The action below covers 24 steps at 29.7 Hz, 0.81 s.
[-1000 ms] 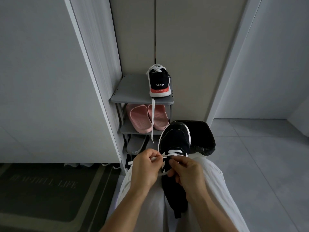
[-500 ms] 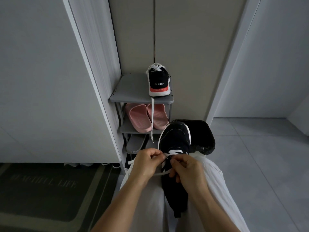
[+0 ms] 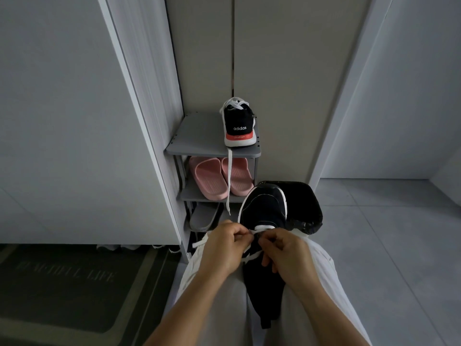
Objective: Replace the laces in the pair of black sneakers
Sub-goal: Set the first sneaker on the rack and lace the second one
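Sneaker number one lies on our lap at six o'clock of the view, toe pointing to twelve, sole down between the thighs. Our left hand has its fingers curled tight, pinching the white lace where it crosses the lowest eyelets, and a loose tail of it sticks out past the knuckles toward nine o'clock. Our right hand is curled over the sneaker's eyelet row, thumb and forefinger meeting just beside the left fingertips. Whether they also nip the lace we cannot tell, since the fingers hide it.

We judge the step to be threading: the lace is through the bottom row and perhaps the next crossing, with the upper eyelets bare as far as we can see. The next move calls for a free lace tip, fed into the following eyelet on the opposite side and drawn snug, while the right hand keeps the upper steady. Both ends should stay even.

At twelve o'clock from our hands the second sneaker stands heel-on atop the shoe rack, one of its laces dangling past the pink slippers on the shelf below. A black bin sits at two o'clock, just behind the toe.
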Each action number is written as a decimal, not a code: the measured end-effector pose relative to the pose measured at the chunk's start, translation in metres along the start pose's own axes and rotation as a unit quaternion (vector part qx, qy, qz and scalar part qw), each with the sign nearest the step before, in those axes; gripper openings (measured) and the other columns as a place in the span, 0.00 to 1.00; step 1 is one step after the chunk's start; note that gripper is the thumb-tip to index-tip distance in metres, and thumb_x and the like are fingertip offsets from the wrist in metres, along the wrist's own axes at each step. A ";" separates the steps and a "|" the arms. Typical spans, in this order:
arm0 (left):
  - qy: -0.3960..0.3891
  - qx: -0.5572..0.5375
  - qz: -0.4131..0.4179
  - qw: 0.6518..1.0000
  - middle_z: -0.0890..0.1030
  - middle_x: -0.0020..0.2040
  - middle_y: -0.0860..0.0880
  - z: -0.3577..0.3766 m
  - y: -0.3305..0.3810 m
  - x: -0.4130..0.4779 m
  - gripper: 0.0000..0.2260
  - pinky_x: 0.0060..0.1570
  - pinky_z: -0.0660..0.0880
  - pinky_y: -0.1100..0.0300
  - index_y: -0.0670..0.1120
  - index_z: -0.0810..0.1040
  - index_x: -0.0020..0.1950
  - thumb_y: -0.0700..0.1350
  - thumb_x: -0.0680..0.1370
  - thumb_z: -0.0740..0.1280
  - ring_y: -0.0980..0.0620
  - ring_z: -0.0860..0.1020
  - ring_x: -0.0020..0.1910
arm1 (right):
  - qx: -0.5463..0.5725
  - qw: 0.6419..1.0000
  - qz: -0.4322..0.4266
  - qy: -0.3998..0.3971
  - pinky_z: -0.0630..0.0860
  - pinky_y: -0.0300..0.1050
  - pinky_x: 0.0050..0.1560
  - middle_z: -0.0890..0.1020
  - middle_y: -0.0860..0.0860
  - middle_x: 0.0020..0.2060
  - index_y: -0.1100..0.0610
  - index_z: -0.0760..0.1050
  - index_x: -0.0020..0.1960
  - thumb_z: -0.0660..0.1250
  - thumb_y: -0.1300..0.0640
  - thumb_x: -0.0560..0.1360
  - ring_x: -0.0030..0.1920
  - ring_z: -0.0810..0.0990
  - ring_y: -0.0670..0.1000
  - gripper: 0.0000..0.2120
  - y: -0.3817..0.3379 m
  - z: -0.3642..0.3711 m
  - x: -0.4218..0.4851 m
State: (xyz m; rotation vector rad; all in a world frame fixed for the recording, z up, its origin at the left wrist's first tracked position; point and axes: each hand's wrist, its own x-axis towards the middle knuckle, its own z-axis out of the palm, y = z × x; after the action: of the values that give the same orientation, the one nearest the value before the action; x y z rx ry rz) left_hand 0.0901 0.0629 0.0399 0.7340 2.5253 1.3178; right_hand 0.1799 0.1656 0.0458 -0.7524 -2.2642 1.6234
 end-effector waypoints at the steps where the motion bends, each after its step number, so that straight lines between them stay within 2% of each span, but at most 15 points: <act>1: -0.005 -0.017 -0.014 1.000 0.75 0.39 0.56 -0.002 -0.002 -0.002 0.04 0.34 0.67 0.75 0.48 0.80 0.47 0.44 0.74 0.70 0.64 0.73 0.34 | 0.020 1.000 -0.002 0.013 0.67 0.33 0.24 0.77 0.50 0.22 0.54 0.77 0.41 0.65 0.62 0.76 0.21 0.70 0.42 0.07 0.001 -0.003 -0.002; 3: -0.016 -0.034 -0.028 0.999 0.75 0.37 0.56 -0.008 -0.008 -0.006 0.07 0.33 0.66 0.72 0.51 0.78 0.49 0.44 0.72 0.71 0.63 0.72 0.31 | 0.053 0.997 -0.001 0.050 0.67 0.34 0.25 0.76 0.50 0.21 0.55 0.77 0.39 0.66 0.63 0.75 0.22 0.69 0.42 0.07 0.007 -0.017 -0.006; 5: -0.023 -0.005 -0.018 1.000 0.74 0.38 0.58 -0.013 -0.015 -0.010 0.09 0.35 0.67 0.67 0.52 0.78 0.51 0.44 0.72 0.71 0.61 0.72 0.33 | 0.113 0.989 0.011 0.098 0.66 0.33 0.24 0.73 0.50 0.20 0.58 0.76 0.38 0.64 0.67 0.74 0.22 0.68 0.42 0.08 0.020 -0.041 -0.010; 7: -0.009 0.032 -0.001 0.999 0.74 0.40 0.60 -0.018 -0.021 -0.015 0.12 0.36 0.67 0.70 0.53 0.76 0.55 0.43 0.73 0.70 0.62 0.73 0.36 | 0.201 0.967 0.057 0.147 0.62 0.31 0.20 0.69 0.49 0.18 0.63 0.73 0.38 0.61 0.70 0.75 0.20 0.65 0.41 0.09 0.036 -0.073 -0.015; 9: 0.029 0.053 0.010 0.998 0.74 0.42 0.60 -0.021 -0.024 -0.018 0.15 0.38 0.69 0.71 0.52 0.74 0.59 0.41 0.74 0.69 0.63 0.73 0.39 | 0.242 0.942 0.117 0.204 0.59 0.30 0.17 0.68 0.49 0.19 0.64 0.71 0.37 0.59 0.69 0.76 0.17 0.62 0.41 0.10 0.056 -0.106 -0.020; 11: 0.072 0.062 0.022 0.995 0.75 0.44 0.60 -0.023 -0.028 -0.018 0.18 0.40 0.71 0.67 0.51 0.72 0.62 0.40 0.74 0.69 0.62 0.74 0.41 | 0.183 0.931 0.188 0.255 0.60 0.31 0.17 0.68 0.54 0.22 0.66 0.71 0.37 0.60 0.69 0.76 0.16 0.64 0.43 0.09 0.079 -0.126 -0.022; 13: 0.101 0.066 0.022 0.992 0.75 0.48 0.58 -0.022 -0.032 -0.015 0.19 0.40 0.71 0.65 0.50 0.71 0.64 0.39 0.74 0.68 0.60 0.73 0.40 | 0.019 0.941 0.227 0.252 0.64 0.36 0.26 0.72 0.57 0.26 0.71 0.74 0.41 0.63 0.69 0.74 0.22 0.68 0.51 0.05 0.090 -0.127 -0.020; 15: 0.114 0.044 -0.009 0.992 0.74 0.53 0.54 -0.019 -0.037 -0.010 0.18 0.42 0.70 0.64 0.47 0.71 0.64 0.38 0.75 0.67 0.58 0.73 0.41 | -0.160 0.942 0.190 0.227 0.66 0.42 0.36 0.76 0.60 0.37 0.70 0.75 0.49 0.67 0.65 0.73 0.31 0.71 0.54 0.08 0.086 -0.110 -0.017; 17: 0.101 0.034 -0.040 0.994 0.73 0.58 0.49 -0.015 -0.044 -0.002 0.16 0.46 0.69 0.65 0.44 0.71 0.64 0.37 0.76 0.65 0.55 0.74 0.46 | -0.234 0.945 0.065 0.220 0.68 0.44 0.44 0.74 0.60 0.51 0.63 0.76 0.53 0.71 0.64 0.71 0.38 0.74 0.56 0.12 0.071 -0.084 -0.013; 18: 0.083 0.037 -0.046 0.995 0.73 0.60 0.47 -0.013 -0.048 0.003 0.16 0.49 0.69 0.65 0.44 0.71 0.64 0.36 0.77 0.63 0.54 0.74 0.51 | -0.239 0.950 -0.014 0.200 0.68 0.44 0.45 0.74 0.57 0.53 0.60 0.77 0.53 0.71 0.64 0.71 0.41 0.75 0.56 0.12 0.058 -0.069 -0.010; 19: 0.058 0.036 -0.042 0.997 0.73 0.61 0.47 -0.012 -0.051 0.007 0.16 0.53 0.69 0.63 0.44 0.71 0.65 0.35 0.77 0.61 0.52 0.74 0.56 | -0.241 0.955 -0.069 0.157 0.69 0.42 0.45 0.75 0.53 0.53 0.56 0.78 0.53 0.71 0.60 0.71 0.43 0.76 0.53 0.10 0.043 -0.056 -0.008; 21: 0.002 0.031 -0.005 1.000 0.73 0.63 0.47 -0.009 -0.050 0.014 0.19 0.62 0.69 0.54 0.47 0.72 0.65 0.34 0.76 0.60 0.48 0.71 0.63 | -0.269 0.958 -0.088 0.052 0.67 0.29 0.42 0.75 0.42 0.48 0.47 0.75 0.53 0.68 0.49 0.73 0.42 0.74 0.41 0.09 0.025 -0.033 -0.004; 22: -0.022 0.035 0.018 0.999 0.73 0.64 0.48 -0.008 -0.049 0.016 0.21 0.64 0.67 0.50 0.49 0.72 0.66 0.34 0.75 0.61 0.48 0.69 0.65 | -0.288 0.954 -0.077 0.028 0.67 0.26 0.40 0.73 0.40 0.45 0.45 0.73 0.52 0.67 0.45 0.73 0.40 0.71 0.38 0.09 0.020 -0.026 -0.004; 24: -0.051 0.051 0.028 0.997 0.72 0.65 0.50 -0.007 -0.043 0.017 0.22 0.66 0.63 0.48 0.52 0.70 0.67 0.37 0.74 0.64 0.50 0.66 0.67 | -0.293 0.952 -0.081 0.042 0.67 0.27 0.38 0.73 0.39 0.40 0.41 0.70 0.46 0.68 0.44 0.72 0.38 0.71 0.38 0.07 0.020 -0.025 -0.004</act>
State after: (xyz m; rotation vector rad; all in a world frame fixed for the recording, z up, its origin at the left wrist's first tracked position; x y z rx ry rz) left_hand 0.0580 0.0460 0.0100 0.8771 2.5222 1.1436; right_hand 0.2002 0.1883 0.0360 -0.7113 -2.6811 0.8218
